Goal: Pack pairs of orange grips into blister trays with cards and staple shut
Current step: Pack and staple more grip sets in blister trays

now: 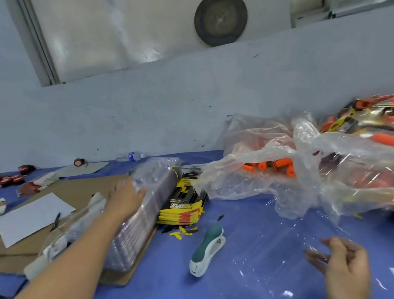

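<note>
My left hand [124, 197] reaches across to a tall stack of clear blister trays [147, 214] and pinches the top tray's near edge between thumb and fingers. Beside the stack lies a pile of yellow and black cards [184, 209]. Loose orange grips [270, 167] show inside a crumpled clear plastic bag [274, 157] at the right. A green and white stapler [206, 252] lies on the blue table [225, 286]. My right hand [344, 265] hovers low at the front right, fingers loosely curled and holding nothing, with clear film glinting in front of it.
Finished orange packs [377, 121] are heaped at the far right. Cardboard [22, 248] with a white sheet [31, 216] and a pen [55, 221] covers the left side. Small yellow scraps [181, 230] lie near the stapler. A water bottle [130, 157] lies against the wall.
</note>
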The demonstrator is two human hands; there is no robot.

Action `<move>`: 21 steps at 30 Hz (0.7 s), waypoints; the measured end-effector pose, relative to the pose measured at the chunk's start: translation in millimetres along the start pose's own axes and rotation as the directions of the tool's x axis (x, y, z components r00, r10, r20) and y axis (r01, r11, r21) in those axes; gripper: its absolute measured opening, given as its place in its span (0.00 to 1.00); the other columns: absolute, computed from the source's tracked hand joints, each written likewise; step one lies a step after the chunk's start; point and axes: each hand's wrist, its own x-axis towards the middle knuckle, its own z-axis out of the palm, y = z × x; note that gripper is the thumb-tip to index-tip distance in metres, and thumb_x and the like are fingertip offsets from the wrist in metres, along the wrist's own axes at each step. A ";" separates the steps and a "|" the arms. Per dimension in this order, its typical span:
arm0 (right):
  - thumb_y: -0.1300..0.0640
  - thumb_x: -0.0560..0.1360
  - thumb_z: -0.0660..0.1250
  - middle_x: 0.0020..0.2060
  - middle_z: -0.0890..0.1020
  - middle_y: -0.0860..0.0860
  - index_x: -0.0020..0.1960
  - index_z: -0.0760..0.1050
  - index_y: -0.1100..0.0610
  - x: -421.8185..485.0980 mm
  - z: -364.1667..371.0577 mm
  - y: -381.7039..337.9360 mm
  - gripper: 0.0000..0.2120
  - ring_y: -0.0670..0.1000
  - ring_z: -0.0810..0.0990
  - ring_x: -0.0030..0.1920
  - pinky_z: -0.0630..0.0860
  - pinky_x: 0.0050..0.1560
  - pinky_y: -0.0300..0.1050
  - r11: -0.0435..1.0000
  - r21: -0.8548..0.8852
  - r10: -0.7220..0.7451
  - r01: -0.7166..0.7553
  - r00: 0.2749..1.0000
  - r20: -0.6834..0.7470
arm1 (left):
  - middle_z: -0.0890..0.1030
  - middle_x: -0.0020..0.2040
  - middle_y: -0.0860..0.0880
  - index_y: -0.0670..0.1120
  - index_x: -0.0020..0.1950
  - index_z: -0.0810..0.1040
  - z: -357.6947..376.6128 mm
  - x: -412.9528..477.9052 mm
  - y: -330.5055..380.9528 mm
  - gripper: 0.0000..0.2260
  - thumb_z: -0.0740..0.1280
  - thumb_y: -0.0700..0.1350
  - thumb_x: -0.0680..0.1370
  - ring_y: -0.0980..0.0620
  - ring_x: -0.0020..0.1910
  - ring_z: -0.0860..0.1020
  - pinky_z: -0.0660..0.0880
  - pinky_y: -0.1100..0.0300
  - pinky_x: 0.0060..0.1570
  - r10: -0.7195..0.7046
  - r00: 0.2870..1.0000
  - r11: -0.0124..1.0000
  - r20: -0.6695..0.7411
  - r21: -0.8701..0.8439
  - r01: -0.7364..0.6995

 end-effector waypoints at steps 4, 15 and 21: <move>0.63 0.83 0.55 0.41 0.75 0.51 0.43 0.64 0.50 -11.0 -2.3 -18.2 0.12 0.45 0.79 0.23 0.78 0.27 0.35 0.998 0.060 0.028 -0.021 0.993 -0.112 | 0.73 0.67 0.41 0.41 0.69 0.72 14.8 -40.1 66.3 0.17 0.62 0.46 0.82 0.42 0.68 0.68 0.63 0.52 0.68 0.267 0.936 0.897 -0.229 -0.295 -0.328; 0.63 0.83 0.54 0.49 0.72 0.58 0.56 0.64 0.58 -20.2 -33.0 -23.0 0.03 0.50 0.75 0.36 0.75 0.34 0.39 0.924 -0.031 0.375 -0.382 0.917 -0.140 | 0.64 0.72 0.53 0.52 0.74 0.64 103.6 -191.7 183.8 0.19 0.55 0.55 0.84 0.51 0.70 0.65 0.64 0.55 0.67 0.710 0.686 0.700 0.160 -0.272 -0.660; 0.66 0.80 0.60 0.40 0.73 0.64 0.53 0.69 0.71 -43.2 -52.7 -57.7 0.07 0.68 0.74 0.62 0.70 0.65 0.58 0.826 -0.188 0.548 -0.532 0.836 0.040 | 0.68 0.72 0.51 0.54 0.76 0.61 119.8 -189.0 185.4 0.21 0.55 0.55 0.83 0.47 0.69 0.67 0.63 0.55 0.67 0.653 0.683 0.757 0.329 -0.233 -0.611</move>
